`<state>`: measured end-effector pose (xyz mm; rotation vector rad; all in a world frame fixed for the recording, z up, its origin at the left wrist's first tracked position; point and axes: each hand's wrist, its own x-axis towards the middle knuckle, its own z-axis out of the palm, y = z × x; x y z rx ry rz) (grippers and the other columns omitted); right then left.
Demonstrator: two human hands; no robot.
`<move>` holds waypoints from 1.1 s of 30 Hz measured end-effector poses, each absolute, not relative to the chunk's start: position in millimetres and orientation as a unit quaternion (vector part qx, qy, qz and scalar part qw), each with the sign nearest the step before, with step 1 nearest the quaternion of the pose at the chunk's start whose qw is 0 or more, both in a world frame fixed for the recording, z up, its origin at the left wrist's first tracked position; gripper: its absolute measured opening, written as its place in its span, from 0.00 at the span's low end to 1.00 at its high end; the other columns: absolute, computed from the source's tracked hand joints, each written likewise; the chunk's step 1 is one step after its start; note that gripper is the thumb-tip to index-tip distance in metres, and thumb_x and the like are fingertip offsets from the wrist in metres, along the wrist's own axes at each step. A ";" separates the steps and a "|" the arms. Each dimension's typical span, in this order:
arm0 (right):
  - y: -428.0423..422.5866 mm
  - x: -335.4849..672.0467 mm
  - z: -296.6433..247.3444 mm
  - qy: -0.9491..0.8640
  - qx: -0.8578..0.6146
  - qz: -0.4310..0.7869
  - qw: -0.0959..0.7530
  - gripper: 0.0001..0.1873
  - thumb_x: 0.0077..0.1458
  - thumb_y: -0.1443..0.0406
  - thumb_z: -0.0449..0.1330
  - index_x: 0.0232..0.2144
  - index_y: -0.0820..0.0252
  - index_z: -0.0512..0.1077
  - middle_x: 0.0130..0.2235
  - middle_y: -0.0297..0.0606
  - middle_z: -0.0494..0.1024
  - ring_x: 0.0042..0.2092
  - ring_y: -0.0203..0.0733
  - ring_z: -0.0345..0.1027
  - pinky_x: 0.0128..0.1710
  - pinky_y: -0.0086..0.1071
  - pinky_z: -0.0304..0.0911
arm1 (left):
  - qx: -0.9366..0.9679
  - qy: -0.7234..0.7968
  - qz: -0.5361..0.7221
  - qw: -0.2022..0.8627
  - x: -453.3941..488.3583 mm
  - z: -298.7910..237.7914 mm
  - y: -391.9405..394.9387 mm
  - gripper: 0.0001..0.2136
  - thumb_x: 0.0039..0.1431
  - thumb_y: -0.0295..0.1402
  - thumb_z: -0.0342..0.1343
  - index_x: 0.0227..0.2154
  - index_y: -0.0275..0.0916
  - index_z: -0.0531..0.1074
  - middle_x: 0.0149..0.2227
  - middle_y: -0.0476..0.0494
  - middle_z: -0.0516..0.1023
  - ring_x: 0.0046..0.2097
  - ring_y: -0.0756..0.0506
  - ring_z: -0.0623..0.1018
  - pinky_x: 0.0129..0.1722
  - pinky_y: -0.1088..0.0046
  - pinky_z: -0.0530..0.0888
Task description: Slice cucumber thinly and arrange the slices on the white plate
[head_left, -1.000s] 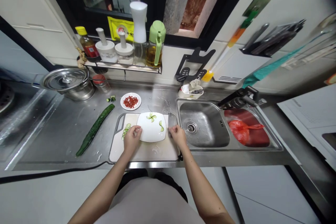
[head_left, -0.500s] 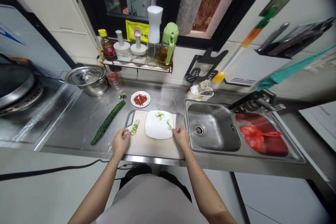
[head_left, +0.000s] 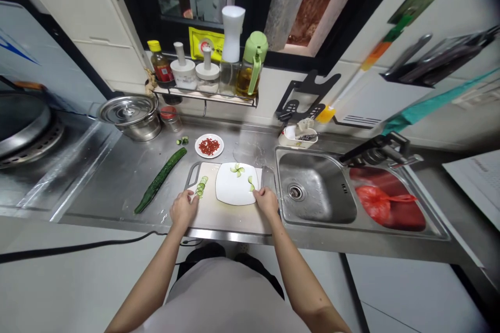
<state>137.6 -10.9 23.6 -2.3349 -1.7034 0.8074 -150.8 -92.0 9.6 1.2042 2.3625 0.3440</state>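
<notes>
A white square plate (head_left: 234, 190) lies on the pale cutting board (head_left: 219, 216) and carries a few thin cucumber slices (head_left: 237, 169). My right hand (head_left: 266, 201) rests at the plate's near right corner, fingers curled on its rim. My left hand (head_left: 183, 208) sits on the board's left side. Its fingers are bent, with the tips at the near end of a short row of cucumber slices (head_left: 201, 186). Whether a slice is pinched between them is hidden. A whole cucumber (head_left: 160, 180) lies on the steel counter to the left of the board.
A small dish of chopped red chilli (head_left: 209, 145) and cucumber ends (head_left: 182, 141) lie behind the board. A lidded steel pot (head_left: 130, 114) stands at back left, a wok (head_left: 19, 125) farther left. The sink (head_left: 316, 195) is at right, a red bag (head_left: 375, 200) beyond it. Bottles fill the wall shelf (head_left: 207, 94).
My left hand left the plate's near left corner and moved left to the row of cucumber slices. My right hand stayed at the plate. The view shifted left.
</notes>
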 end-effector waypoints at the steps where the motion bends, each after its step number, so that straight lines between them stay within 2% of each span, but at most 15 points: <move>1: -11.1 137.1 24.2 -0.564 -0.778 0.268 0.066 0.13 0.55 0.54 0.58 0.28 0.56 0.69 0.30 0.35 0.75 0.33 0.39 0.66 0.27 0.29 0.48 | 0.440 0.860 0.121 0.230 -150.2 9.6 -91.7 0.16 0.59 0.44 0.50 0.44 0.43 0.72 0.41 0.41 0.78 0.43 0.39 0.77 0.39 0.67 0.68; 11: -11.1 138.6 20.4 -0.582 -0.769 0.245 0.099 0.15 0.53 0.51 0.57 0.25 0.56 0.66 0.27 0.36 0.74 0.29 0.40 0.65 0.25 0.30 0.48 | 0.455 0.857 0.121 0.211 -146.9 6.7 -94.8 0.15 0.59 0.44 0.50 0.43 0.42 0.72 0.39 0.40 0.77 0.41 0.39 0.77 0.37 0.67 0.67; 18: -7.2 140.4 16.4 -0.584 -0.767 0.246 0.100 0.14 0.52 0.54 0.59 0.25 0.56 0.66 0.27 0.35 0.74 0.28 0.38 0.65 0.26 0.29 0.47 | 0.455 0.857 0.123 0.211 -148.3 -0.1 -93.2 0.13 0.58 0.40 0.51 0.42 0.42 0.73 0.40 0.40 0.77 0.40 0.40 0.76 0.38 0.67 0.67; 33: -2.9 140.7 18.5 -0.579 -0.762 0.273 0.099 0.13 0.50 0.54 0.61 0.25 0.55 0.66 0.26 0.34 0.71 0.28 0.39 0.62 0.27 0.30 0.49 | 0.409 0.856 0.212 0.236 -145.6 1.2 -92.0 0.07 0.56 0.36 0.53 0.36 0.43 0.73 0.38 0.44 0.80 0.38 0.43 0.77 0.34 0.72 0.66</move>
